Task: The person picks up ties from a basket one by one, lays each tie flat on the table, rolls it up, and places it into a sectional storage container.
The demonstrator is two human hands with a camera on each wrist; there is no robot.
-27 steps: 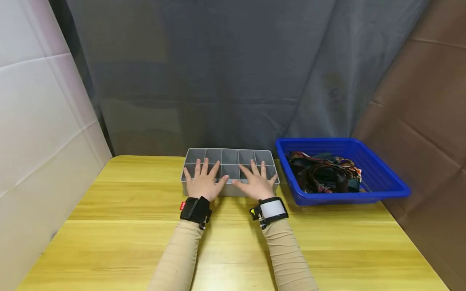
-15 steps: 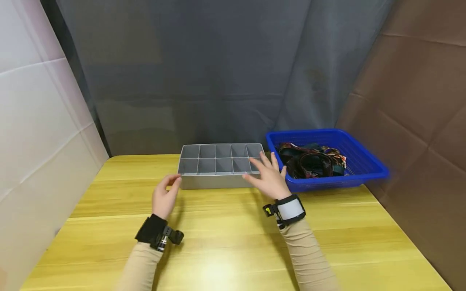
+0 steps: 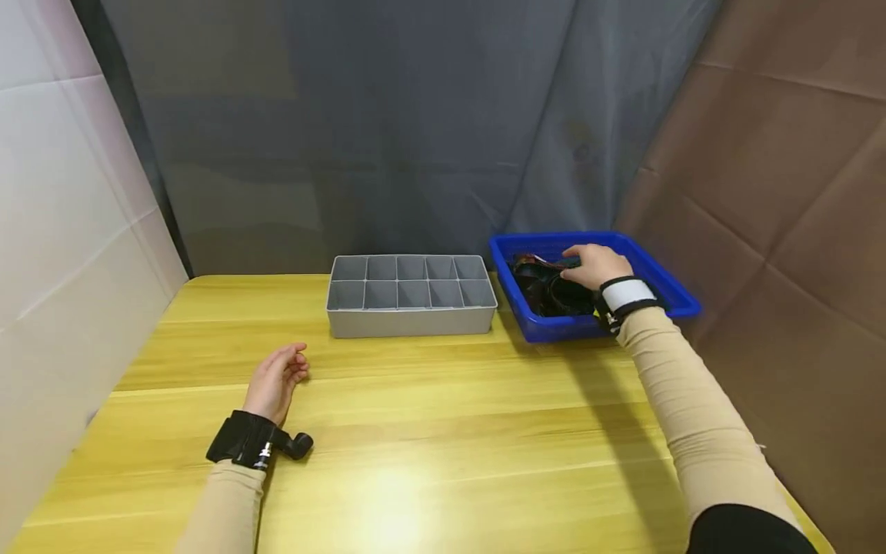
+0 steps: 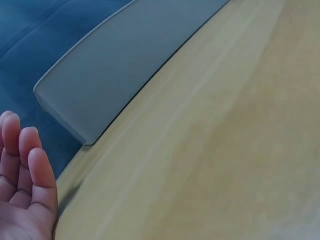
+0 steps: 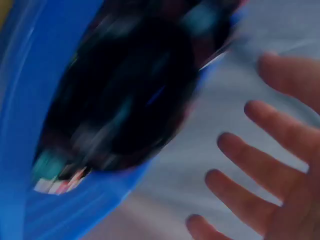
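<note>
Nothing is sorted yet: the gray tray [image 3: 411,296] holds nothing, while the right hand [image 3: 594,265], fingers spread, hovers over the dark jumble [image 3: 547,288] in the blue basket [image 3: 674,296] beside the tray, and the left hand [image 3: 277,381] lies relaxed before it.

A: What does the room look like?

B: A yellow wooden table [image 3: 443,431] fills the foreground, its planks running left to right, with a bright patch of light reflected on the near part of the top.

A: And behind it?

B: A grey-blue cloth backdrop [image 3: 388,131] hangs in loose folds across the far side. A white panelled wall [image 3: 62,231] stands on the left, tilted in the view and marked by faint seams. On the right a brown creased sheet [image 3: 782,192] covers that side down past the table's edge.
</note>
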